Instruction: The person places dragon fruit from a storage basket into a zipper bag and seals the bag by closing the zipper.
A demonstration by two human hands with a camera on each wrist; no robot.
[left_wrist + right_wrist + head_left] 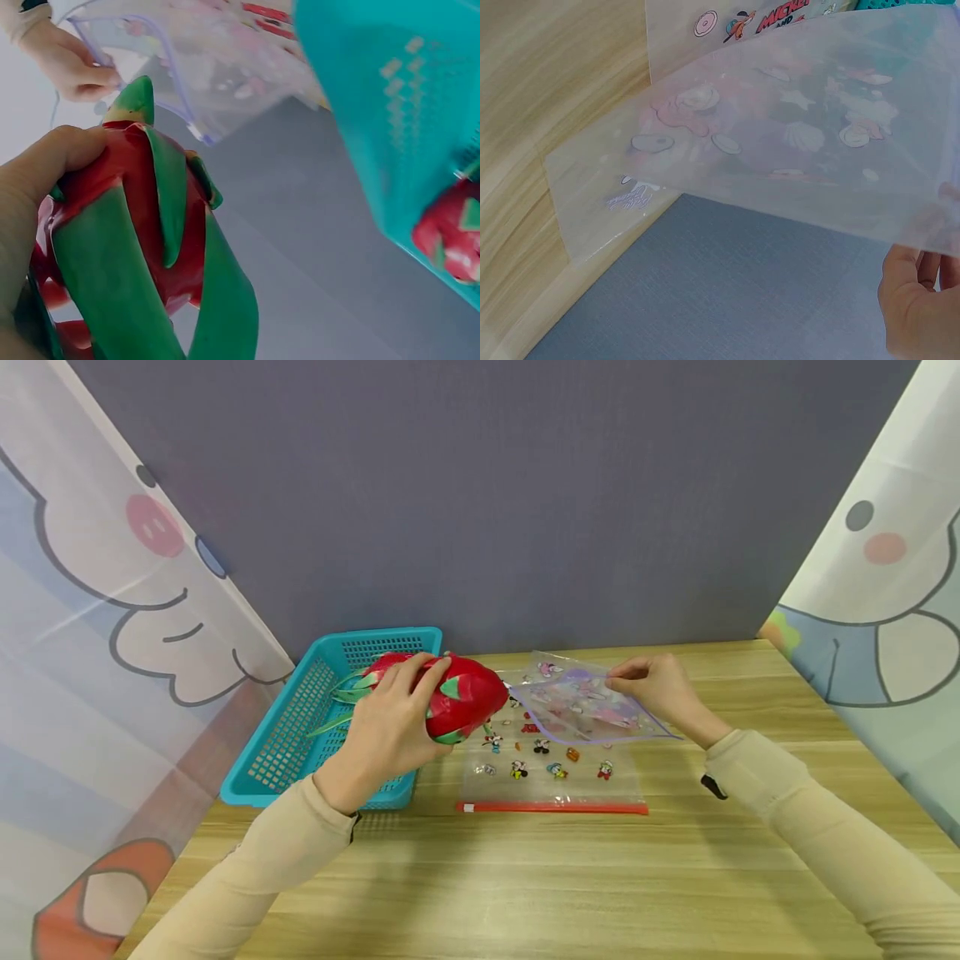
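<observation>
Dragon fruit (465, 697), glossy red with green scales, sits gripped in the left hand (390, 727) above the teal mesh basket's (300, 735) right edge. Just beside it, the right hand (663, 689) pinches a clear purple-zip bag (585, 710) aloft over a flat red-zip bag (551, 768). Another dragon fruit (450, 232) lies in the basket.

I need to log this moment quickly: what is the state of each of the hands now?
Left hand: closed around the red dragon fruit, held up beside the blue basket.
Right hand: pinching the purple-edged zip bag, lifted off the table.
</observation>
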